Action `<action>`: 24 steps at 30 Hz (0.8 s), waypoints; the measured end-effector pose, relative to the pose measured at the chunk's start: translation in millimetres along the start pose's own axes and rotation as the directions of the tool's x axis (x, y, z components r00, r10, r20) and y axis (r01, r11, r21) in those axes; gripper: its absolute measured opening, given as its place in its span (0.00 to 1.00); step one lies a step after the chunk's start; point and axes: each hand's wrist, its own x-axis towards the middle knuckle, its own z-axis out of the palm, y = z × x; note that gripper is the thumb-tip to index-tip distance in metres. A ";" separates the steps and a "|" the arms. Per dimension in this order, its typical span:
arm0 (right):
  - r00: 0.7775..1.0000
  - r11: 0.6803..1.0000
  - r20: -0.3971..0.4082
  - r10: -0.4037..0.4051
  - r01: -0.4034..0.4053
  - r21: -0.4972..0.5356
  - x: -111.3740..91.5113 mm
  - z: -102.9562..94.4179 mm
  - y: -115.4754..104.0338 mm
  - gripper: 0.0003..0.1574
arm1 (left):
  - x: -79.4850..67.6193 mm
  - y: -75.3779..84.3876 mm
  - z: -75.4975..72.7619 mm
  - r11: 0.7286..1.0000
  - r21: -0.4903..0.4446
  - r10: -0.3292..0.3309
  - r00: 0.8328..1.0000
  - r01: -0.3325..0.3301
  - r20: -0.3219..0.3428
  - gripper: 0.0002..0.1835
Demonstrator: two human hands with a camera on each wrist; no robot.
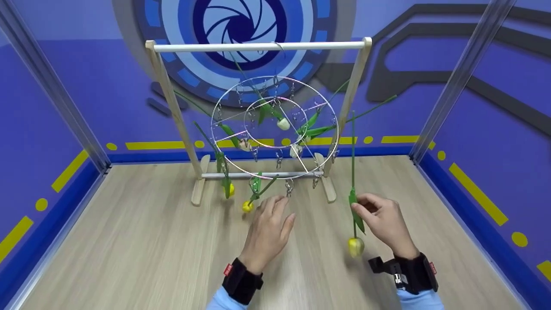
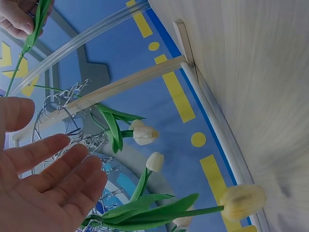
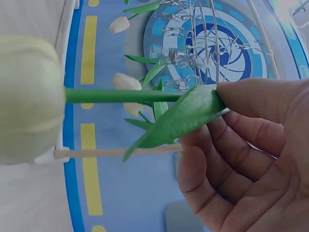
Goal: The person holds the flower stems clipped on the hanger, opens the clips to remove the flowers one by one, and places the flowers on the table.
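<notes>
My right hand (image 1: 386,219) pinches the green stem and leaf of an artificial yellow tulip (image 1: 356,247), which hangs bloom down. In the right wrist view, thumb and fingertips meet at the leaf (image 3: 183,113), beside the large pale bloom (image 3: 29,99). My left hand (image 1: 267,230) reaches up toward the front clips of a round wire clip hanger (image 1: 214,142), its fingers extended and holding nothing. Just left of its fingertips, a yellow tulip (image 1: 247,207) hangs from the ring; another yellow tulip (image 1: 231,189) hangs farther left. White tulips (image 1: 283,124) hang at the back.
The hanger hangs from the top bar (image 1: 258,46) of a wooden rack, whose feet (image 1: 198,191) stand on the wood-grain table (image 1: 129,241). Several metal clips (image 1: 289,187) dangle round the rings. Blue panels (image 1: 495,129) with metal corner posts enclose the table.
</notes>
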 end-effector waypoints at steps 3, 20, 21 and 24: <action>1.000 1.000 -0.012 -0.003 0.003 -0.018 -2.4 -3.1 3.5 0.07 | -1.2 -0.4 0.6 1.000 0.029 0.004 1.000 -0.004 0.013 0.20; 0.999 0.998 0.013 0.049 -0.049 -0.038 -13.1 -3.5 25.7 0.06 | -2.7 -2.1 6.7 0.996 0.081 0.031 0.999 -0.032 0.006 0.19; 0.999 0.998 0.015 0.051 -0.051 -0.045 -13.2 -3.6 26.8 0.06 | -2.9 -2.4 7.7 0.996 0.085 0.036 0.999 -0.036 0.002 0.19; 0.997 0.996 0.027 0.066 -0.064 -0.058 -13.6 -3.6 30.5 0.06 | -3.4 -3.2 9.9 0.995 0.096 0.042 0.999 -0.042 -0.001 0.19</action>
